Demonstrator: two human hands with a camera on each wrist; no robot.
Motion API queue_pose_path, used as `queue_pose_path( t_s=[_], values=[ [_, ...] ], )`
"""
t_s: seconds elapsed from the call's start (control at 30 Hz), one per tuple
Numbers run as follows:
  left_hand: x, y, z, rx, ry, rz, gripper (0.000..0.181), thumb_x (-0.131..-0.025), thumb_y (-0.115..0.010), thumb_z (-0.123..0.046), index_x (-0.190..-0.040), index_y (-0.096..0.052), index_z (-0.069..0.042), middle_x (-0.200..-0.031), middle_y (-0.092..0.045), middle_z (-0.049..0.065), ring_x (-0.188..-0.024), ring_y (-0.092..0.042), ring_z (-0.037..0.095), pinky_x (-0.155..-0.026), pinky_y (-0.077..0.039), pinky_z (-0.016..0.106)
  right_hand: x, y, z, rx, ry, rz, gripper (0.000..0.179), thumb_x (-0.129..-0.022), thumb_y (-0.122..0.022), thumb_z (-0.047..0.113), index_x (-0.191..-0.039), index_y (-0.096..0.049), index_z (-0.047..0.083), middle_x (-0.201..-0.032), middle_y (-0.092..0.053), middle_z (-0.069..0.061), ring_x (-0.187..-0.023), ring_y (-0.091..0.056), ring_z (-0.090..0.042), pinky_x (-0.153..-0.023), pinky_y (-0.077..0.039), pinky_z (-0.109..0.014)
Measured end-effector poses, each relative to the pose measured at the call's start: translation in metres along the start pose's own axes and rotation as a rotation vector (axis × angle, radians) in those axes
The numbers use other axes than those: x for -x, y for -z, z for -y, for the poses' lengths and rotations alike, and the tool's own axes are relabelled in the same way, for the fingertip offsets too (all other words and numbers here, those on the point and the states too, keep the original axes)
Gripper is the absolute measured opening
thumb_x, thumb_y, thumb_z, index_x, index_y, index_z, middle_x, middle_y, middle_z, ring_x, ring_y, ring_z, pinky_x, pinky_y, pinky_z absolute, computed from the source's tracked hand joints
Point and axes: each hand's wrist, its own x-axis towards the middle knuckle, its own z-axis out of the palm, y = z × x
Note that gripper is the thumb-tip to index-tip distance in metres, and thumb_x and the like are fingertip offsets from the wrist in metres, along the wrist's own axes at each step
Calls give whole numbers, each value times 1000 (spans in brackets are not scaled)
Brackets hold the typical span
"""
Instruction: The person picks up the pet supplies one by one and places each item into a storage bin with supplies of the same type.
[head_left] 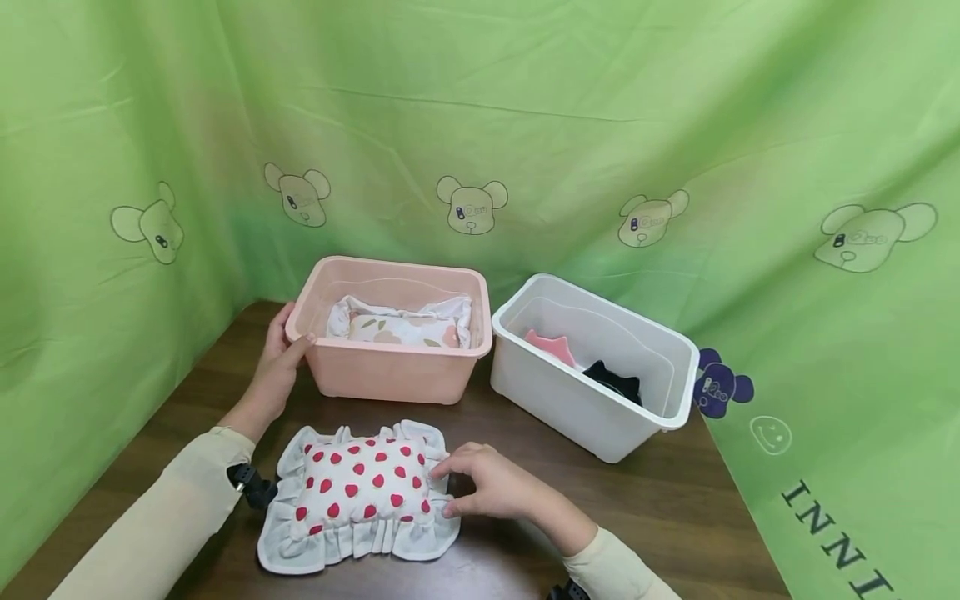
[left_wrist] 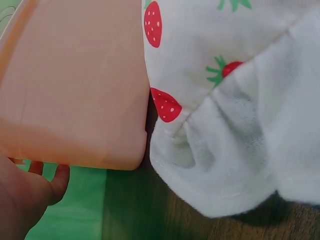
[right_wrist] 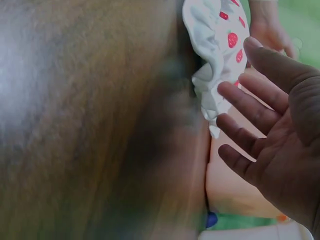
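Note:
In the head view my left hand (head_left: 276, 365) holds the left end of a pink plastic bin (head_left: 390, 371), thumb over the front rim. Inside that bin lies a floral cloth item (head_left: 405, 330) with a white ruffled edge. A small white pillow (head_left: 362, 483) with red strawberries and a frilled border lies flat on the table in front of the bin. Beside the pillow's right frill is my right hand (head_left: 495, 483), fingers spread and loosely bent. The right wrist view shows this hand (right_wrist: 275, 130) with nothing in its palm.
A white bin (head_left: 558, 417) stands at an angle to the right of the pink one, holding a pink pointed-edged item (head_left: 551, 346) and a black one (head_left: 613, 383). Green printed fabric (head_left: 480, 108) hangs behind and along both sides of the brown wooden table (head_left: 675, 508).

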Motion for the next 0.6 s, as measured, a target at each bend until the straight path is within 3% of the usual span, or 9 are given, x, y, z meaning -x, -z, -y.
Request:
queue_pose_path(
  t_s=[0.17, 0.4, 0.6],
  values=[
    [0, -1, 0, -4, 6, -9, 72, -108, -46, -13, -165, -3, -16, -171, -11, 11, -152, -20, 31, -99, -37, 20, -2, -6, 2, 31, 11, 39, 55, -82, -86, 40, -133, -70, 27, -128, -68, 14, -122, -54, -11, -109, -40, -41],
    [-1, -2, -2, 4, 21, -12, 71, -108, -43, -8, -165, -3, -16, -171, -12, 10, -152, -21, 29, -100, -37, 21, -9, -14, 7, 75, -39, 5, 65, -78, -87, 48, -136, -67, 27, -128, -68, 13, -128, -52, -18, -110, -37, -46],
    [-1, 0, -1, -2, 20, -15, 71, -107, -45, -10, -165, -4, -16, -171, -13, 11, -152, -21, 30, -99, -37, 17, -17, -21, 13, 142, -98, -76, 52, -78, -88, 42, -125, -74, 27, -120, -72, 14, -121, -55, -18, -106, -37, -43]
  ],
)
